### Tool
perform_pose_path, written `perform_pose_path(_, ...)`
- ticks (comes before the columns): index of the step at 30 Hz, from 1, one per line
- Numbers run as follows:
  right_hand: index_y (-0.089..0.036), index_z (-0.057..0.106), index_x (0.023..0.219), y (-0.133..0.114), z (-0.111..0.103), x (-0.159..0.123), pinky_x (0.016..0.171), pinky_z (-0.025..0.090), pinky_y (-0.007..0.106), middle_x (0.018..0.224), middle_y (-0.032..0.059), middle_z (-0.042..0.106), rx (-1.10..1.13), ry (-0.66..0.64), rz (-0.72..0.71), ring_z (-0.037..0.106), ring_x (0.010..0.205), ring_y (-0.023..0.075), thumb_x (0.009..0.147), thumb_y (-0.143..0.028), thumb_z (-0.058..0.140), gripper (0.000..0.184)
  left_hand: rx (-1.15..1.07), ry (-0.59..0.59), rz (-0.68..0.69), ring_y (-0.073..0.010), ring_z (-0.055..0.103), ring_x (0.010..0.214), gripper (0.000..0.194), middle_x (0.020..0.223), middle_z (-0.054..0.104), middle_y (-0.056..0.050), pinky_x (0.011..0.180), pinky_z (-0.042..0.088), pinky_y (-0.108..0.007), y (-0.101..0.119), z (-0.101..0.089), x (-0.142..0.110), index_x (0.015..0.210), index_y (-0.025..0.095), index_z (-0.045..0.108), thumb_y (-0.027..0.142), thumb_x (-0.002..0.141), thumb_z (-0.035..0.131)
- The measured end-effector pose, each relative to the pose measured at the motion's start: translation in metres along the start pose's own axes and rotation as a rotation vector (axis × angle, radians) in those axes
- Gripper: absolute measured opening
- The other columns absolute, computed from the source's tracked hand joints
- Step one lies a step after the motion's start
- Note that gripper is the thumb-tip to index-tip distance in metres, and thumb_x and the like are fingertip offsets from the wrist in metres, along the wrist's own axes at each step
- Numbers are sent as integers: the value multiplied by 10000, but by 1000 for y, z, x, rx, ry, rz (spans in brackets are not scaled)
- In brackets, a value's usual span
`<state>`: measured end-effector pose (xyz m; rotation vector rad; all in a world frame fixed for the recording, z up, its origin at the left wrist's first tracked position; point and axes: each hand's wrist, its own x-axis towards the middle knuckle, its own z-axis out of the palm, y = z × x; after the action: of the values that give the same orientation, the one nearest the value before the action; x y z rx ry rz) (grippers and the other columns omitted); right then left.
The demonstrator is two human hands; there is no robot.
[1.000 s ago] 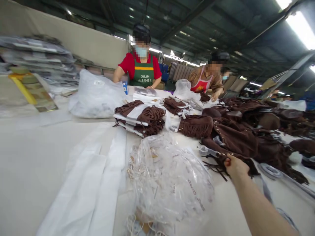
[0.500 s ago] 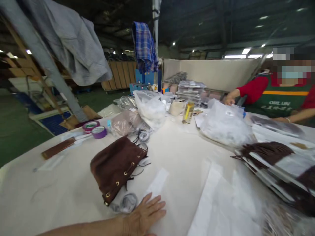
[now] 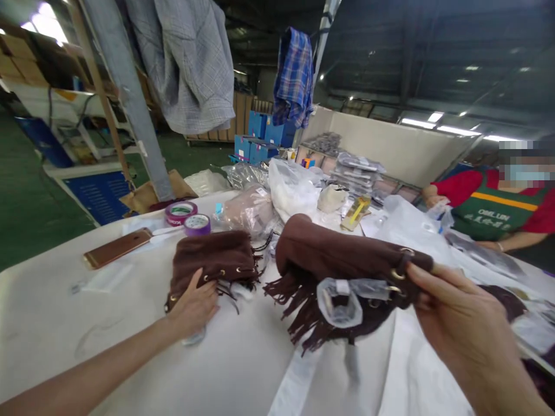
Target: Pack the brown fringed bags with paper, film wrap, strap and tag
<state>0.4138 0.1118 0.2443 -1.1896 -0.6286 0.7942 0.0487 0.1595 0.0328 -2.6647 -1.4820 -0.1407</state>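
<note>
My right hand (image 3: 459,306) is closed on the rim of a brown drawstring bag (image 3: 338,245) with gold eyelets and long fringe. It holds the bag tilted on its side above the table, and a plastic-wrapped ring-shaped piece (image 3: 340,303) hangs in front of it. To the left, a second brown bag (image 3: 212,254) with eyelets lies on the white table (image 3: 243,370). My left hand (image 3: 195,306) rests against that bag's near edge, fingers extended and slightly apart.
Tape rolls (image 3: 197,225) and a phone (image 3: 117,248) lie at left. Behind are plastic-wrapped goods (image 3: 247,211), a white plastic bag (image 3: 290,188) and a yellow item (image 3: 355,214). A co-worker in a green apron (image 3: 498,214) stands across at right. Clothes (image 3: 191,69) hang from a pole.
My right hand has come into view, holding a brown fringed bag. My left hand has moved from the bare tabletop to the other bag, which has turned and shifted away from me.
</note>
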Motion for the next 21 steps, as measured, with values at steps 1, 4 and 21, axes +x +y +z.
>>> perform_pose_path(1,-123,671,647,7,16,-7,357,299,142,634,32,623,-19,-34,-12,475,472,52,478,-124,741,183,-8,-24,-31,-279,564,1012,233,978,659,-112,1025,-28,-605,-13,-2,-4,870,125,633,221,817,428)
perform_pose_path(4,-132,690,682,32,52,-38,380,297,151,590,22,622,-93,-186,4,478,482,70,479,-209,737,221,-103,-37,-142,-225,623,788,319,747,678,-40,1012,25,-617,-30,-10,-19,740,155,635,265,854,358)
perform_pose_path(21,-152,631,914,184,24,-257,460,382,190,796,40,636,-242,-234,315,569,583,111,620,-393,637,380,-188,412,310,-305,299,1278,527,1368,380,-138,1014,228,-546,111,-3,-117,1345,150,316,234,838,437)
